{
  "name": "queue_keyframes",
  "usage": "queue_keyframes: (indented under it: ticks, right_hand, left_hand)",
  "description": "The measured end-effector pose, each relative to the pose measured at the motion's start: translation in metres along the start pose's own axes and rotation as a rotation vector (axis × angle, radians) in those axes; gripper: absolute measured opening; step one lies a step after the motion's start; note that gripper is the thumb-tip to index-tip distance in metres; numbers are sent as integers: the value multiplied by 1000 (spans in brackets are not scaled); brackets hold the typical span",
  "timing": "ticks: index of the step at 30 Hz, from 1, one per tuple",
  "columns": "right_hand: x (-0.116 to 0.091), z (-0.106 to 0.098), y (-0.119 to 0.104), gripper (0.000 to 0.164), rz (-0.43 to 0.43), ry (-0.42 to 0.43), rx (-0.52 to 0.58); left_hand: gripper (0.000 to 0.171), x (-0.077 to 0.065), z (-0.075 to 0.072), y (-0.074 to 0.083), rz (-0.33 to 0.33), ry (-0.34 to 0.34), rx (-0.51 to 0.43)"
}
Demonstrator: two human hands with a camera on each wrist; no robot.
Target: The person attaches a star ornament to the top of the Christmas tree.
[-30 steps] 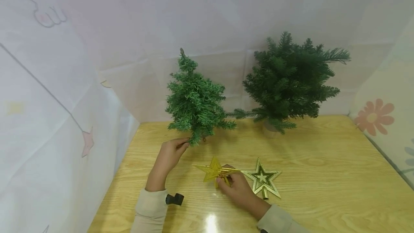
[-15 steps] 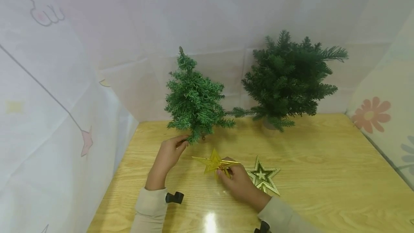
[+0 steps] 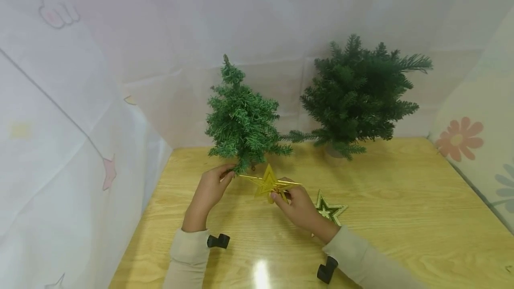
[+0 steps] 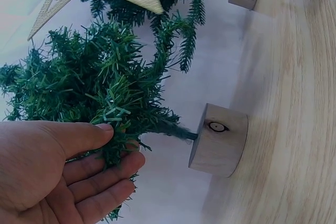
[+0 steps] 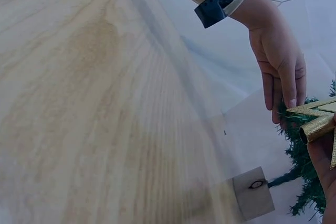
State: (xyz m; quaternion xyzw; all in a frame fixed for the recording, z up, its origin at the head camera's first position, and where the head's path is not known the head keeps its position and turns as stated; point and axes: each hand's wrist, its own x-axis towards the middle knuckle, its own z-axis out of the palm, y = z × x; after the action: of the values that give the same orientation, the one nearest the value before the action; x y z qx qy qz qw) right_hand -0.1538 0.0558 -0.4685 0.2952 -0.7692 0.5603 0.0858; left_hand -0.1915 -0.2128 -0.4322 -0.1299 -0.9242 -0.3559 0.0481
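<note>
A small green artificial Christmas tree (image 3: 242,119) stands at the back left on a round wooden base (image 4: 219,140). My left hand (image 3: 210,191) pinches the tip of one of its low branches between thumb and fingers, as the left wrist view shows. With my right hand (image 3: 303,208) I hold a gold star tree topper (image 3: 268,182) by its lower part, just in front of the tree. In the right wrist view its hollow tube (image 5: 317,128) shows by my fingers. A second gold star (image 3: 331,211) lies on the table, partly hidden behind my right hand and wrist.
A bushier, darker tree (image 3: 357,97) stands at the back right, one long low branch reaching to the smaller tree. Printed cloth (image 3: 257,17) hangs behind and beside the wooden table (image 3: 385,244). Black wrist mounts (image 3: 327,270) stick out from my cuffs.
My right hand has carried the gold star topper up and away from me, nearer the small tree. My forearm covers more of the second star. The left hand keeps its pinch on the branch.
</note>
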Motion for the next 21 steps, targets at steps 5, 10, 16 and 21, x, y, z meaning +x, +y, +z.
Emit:
queue_keyframes:
  ticks: [5, 10, 16, 21]
  right_hand:
    - [8, -3, -2, 15, -8, 23, 8]
    - [11, -3, -5, 14, -13, 45, -7]
    - [15, -4, -12, 15, 21, 65, -5]
    - [19, -6, -16, 17, 41, 52, 0]
  left_hand:
    - [39, 2, -3, 2, 5, 4, 9]
    - [38, 3, -4, 2, -4, -3, 26]
    - [37, 3, -4, 3, 3, -5, 31]
    - [37, 1, -3, 2, 4, -2, 39]
